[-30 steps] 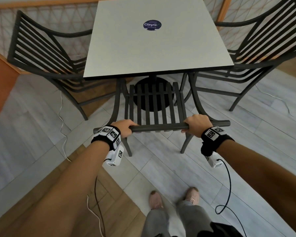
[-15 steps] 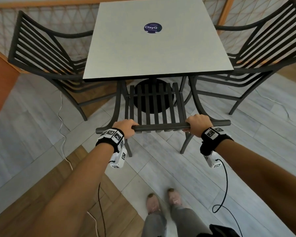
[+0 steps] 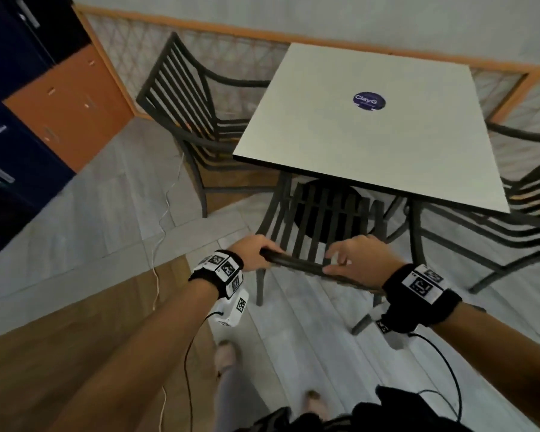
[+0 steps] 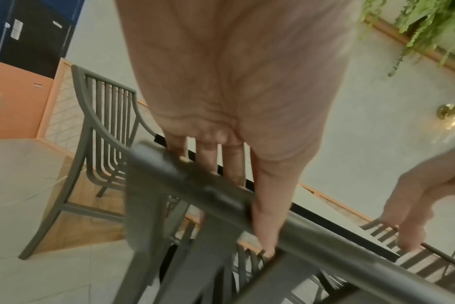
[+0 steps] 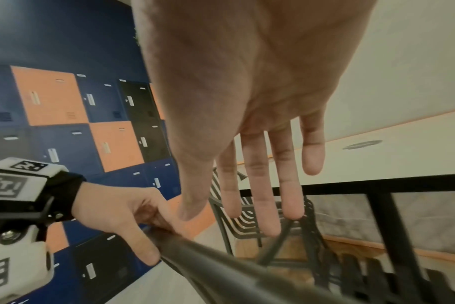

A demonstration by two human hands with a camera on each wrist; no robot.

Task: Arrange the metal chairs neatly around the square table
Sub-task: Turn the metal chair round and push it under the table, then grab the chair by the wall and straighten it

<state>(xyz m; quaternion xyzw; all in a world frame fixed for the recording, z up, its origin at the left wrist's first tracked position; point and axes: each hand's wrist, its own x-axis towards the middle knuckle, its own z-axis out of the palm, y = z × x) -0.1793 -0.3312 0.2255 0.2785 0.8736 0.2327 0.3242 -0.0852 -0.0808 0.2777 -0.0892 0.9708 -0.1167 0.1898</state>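
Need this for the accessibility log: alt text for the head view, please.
The left hand grips the top rail of a dark metal chair tucked under a square table, while the right hand hovers open above the rail. Two more chairs flank the table.

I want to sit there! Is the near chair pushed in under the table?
In: the near chair's seat slats run under the table's edge, only its back sticking out.
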